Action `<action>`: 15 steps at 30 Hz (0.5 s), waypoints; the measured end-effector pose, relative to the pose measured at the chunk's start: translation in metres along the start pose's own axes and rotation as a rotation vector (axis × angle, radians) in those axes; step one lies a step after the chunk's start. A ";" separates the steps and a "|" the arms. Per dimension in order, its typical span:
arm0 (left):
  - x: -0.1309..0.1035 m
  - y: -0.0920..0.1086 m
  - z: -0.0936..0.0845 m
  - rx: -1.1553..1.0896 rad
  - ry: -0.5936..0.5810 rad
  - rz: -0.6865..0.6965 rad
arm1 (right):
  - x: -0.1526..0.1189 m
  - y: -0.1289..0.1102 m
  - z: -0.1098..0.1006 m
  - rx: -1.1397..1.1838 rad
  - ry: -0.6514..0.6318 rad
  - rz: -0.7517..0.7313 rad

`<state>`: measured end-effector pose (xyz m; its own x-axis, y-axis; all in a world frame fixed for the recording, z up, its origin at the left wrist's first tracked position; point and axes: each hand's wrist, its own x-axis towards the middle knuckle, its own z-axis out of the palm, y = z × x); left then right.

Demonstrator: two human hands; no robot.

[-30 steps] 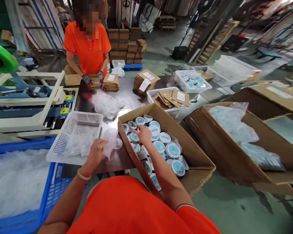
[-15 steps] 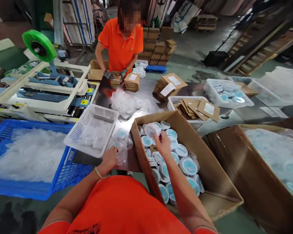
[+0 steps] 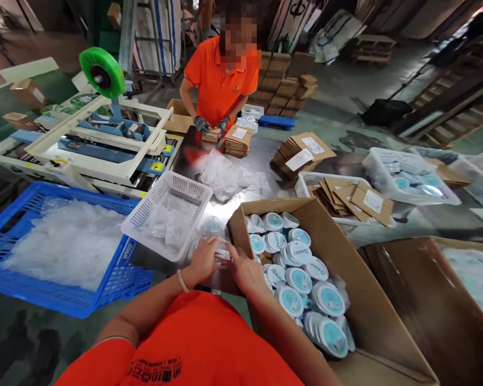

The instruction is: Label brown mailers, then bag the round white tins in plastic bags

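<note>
Left hand (image 3: 204, 259): fingers are pinching a clear bag (image 3: 220, 245). Right hand (image 3: 247, 271): fingers are gripping a white disc (image 3: 223, 254), sitting between both hands, over the counter (image 3: 261, 153). Carton (image 3: 368, 287), right: is holding printed discs (image 3: 300, 280). White basket (image 3: 187, 187), left: is holding clear plastic (image 3: 167, 222).

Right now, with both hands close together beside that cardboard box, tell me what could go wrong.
The clear wrapped item between the left hand and the right hand could slip into the open cardboard box alongside. The white basket sits by the table's near edge; a bump might shift it. The round pieces are loosely piled, so reaching among them might make some slide.
</note>
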<state>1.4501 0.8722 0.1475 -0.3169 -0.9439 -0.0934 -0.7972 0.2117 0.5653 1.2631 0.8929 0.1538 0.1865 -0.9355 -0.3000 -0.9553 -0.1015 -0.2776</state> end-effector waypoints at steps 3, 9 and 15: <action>0.020 0.012 -0.016 0.123 0.005 0.028 | 0.020 -0.004 0.003 0.060 0.081 -0.026; 0.035 -0.002 0.008 0.219 -0.022 0.076 | 0.076 -0.010 0.025 0.084 0.007 -0.014; 0.010 -0.053 0.040 -0.012 -0.071 -0.017 | 0.085 -0.023 0.037 -0.009 0.062 0.039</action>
<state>1.4689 0.8618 0.0834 -0.3392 -0.9269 -0.1608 -0.7968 0.1922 0.5729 1.3095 0.8280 0.1003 0.1350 -0.9581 -0.2528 -0.9636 -0.0676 -0.2585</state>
